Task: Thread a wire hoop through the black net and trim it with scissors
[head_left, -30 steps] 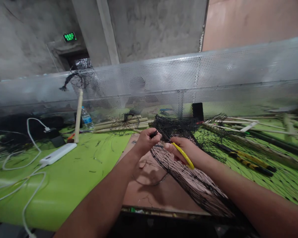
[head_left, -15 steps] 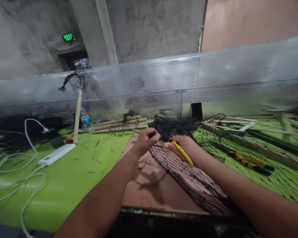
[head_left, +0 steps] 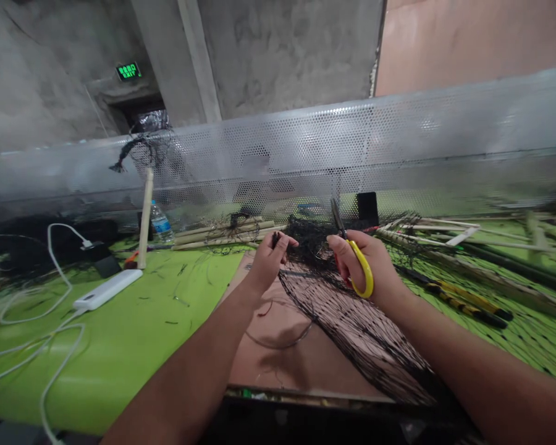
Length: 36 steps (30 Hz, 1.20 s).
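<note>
My left hand (head_left: 267, 259) is closed in a pinch on a bit of the black netting (head_left: 352, 321), which runs from the table's near edge up over a brown board (head_left: 269, 355). My right hand (head_left: 368, 269) grips yellow-handled scissors (head_left: 354, 259). Their blades point up and away, clear of the net. The two hands are a short way apart above the bunched far end of the netting.
Green table (head_left: 120, 334) with a white power bank (head_left: 106, 289) and white cables at the left. A water bottle (head_left: 160, 222), an upright wooden stick (head_left: 144, 216) and bamboo sticks (head_left: 222, 232) stand behind. Yellow-black pliers (head_left: 463, 301) lie at the right. A perforated metal panel (head_left: 398, 142) closes the back.
My right hand has lifted and turned the scissors so the blades point upward, away from the net. My left hand has shifted slightly left, keeping its pinch.
</note>
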Each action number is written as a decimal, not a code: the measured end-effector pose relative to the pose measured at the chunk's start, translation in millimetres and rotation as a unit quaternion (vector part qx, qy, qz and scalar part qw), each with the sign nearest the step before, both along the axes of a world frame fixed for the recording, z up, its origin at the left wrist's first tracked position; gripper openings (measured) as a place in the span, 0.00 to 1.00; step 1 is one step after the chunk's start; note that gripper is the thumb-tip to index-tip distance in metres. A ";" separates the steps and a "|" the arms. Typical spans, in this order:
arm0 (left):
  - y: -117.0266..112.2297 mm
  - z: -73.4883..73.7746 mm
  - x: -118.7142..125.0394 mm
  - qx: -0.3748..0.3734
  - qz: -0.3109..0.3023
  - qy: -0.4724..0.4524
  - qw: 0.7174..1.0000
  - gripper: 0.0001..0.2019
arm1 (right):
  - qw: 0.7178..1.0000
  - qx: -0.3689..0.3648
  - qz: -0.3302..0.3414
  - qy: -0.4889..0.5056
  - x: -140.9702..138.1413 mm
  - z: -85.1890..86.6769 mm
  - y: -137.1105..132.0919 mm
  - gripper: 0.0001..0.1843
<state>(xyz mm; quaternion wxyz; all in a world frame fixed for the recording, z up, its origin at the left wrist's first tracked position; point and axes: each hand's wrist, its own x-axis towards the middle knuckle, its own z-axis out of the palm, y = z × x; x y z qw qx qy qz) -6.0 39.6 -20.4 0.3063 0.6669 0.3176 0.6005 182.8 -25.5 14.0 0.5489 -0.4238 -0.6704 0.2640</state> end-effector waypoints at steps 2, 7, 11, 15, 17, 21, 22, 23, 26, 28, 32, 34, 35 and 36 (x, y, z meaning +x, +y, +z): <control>3.2 -1.6 0.6 -0.001 -0.001 -0.013 1.000 0.12 | 1.000 -0.010 0.004 -0.006 0.1 -1.1 1.0 0.25; 9.9 -5.3 1.7 -0.035 -0.017 -0.074 0.997 0.17 | 0.999 -0.007 0.001 -0.032 2.1 -5.4 5.0 0.26; 12.3 -6.8 1.9 -0.048 -0.055 -0.100 0.992 0.20 | 0.998 -0.007 0.002 -0.064 4.5 -11.7 12.1 0.24; 13.1 -8.1 1.6 -0.053 -0.050 -0.129 0.989 0.20 | 0.992 -0.015 0.008 -0.124 4.9 -17.2 19.1 0.23; 12.6 -8.6 1.2 -0.055 -0.028 -0.126 0.990 0.17 | 0.987 -0.006 0.011 -0.161 4.7 -19.0 21.0 0.23; 9.0 -7.3 0.6 -0.043 0.000 -0.084 0.995 0.14 | 0.978 0.004 0.026 -0.209 4.4 -21.8 22.0 0.23; 7.5 -6.4 0.6 -0.039 0.003 -0.080 0.996 0.14 | 0.975 0.003 0.030 -0.219 4.3 -22.5 22.0 0.23; 5.7 -5.3 0.7 -0.036 0.004 -0.080 0.996 0.14 | 0.973 0.001 0.034 -0.227 4.0 -23.1 22.0 0.22; -0.5 -0.8 1.0 -0.040 -0.008 -0.065 0.997 0.14 | 0.968 -0.013 0.045 -0.245 3.0 -24.2 21.8 0.22; -4.5 2.1 1.2 -0.051 -0.020 -0.037 0.998 0.14 | 0.967 -0.024 0.050 -0.248 2.3 -24.4 21.8 0.22; -8.6 4.9 1.4 -0.053 -0.026 0.018 0.998 0.14 | 0.969 -0.044 0.059 -0.237 1.7 -25.1 22.1 0.22; -8.8 4.8 1.3 -0.050 -0.020 0.036 0.998 0.13 | 0.970 -0.052 0.066 -0.230 1.6 -25.3 22.0 0.23; -8.7 4.6 1.3 -0.049 -0.018 0.039 0.998 0.12 | 0.970 -0.054 0.068 -0.227 1.5 -25.2 21.8 0.23; -8.6 4.4 1.2 -0.049 -0.016 0.039 0.998 0.12 | 0.970 -0.056 0.070 -0.227 1.4 -24.9 21.4 0.22</control>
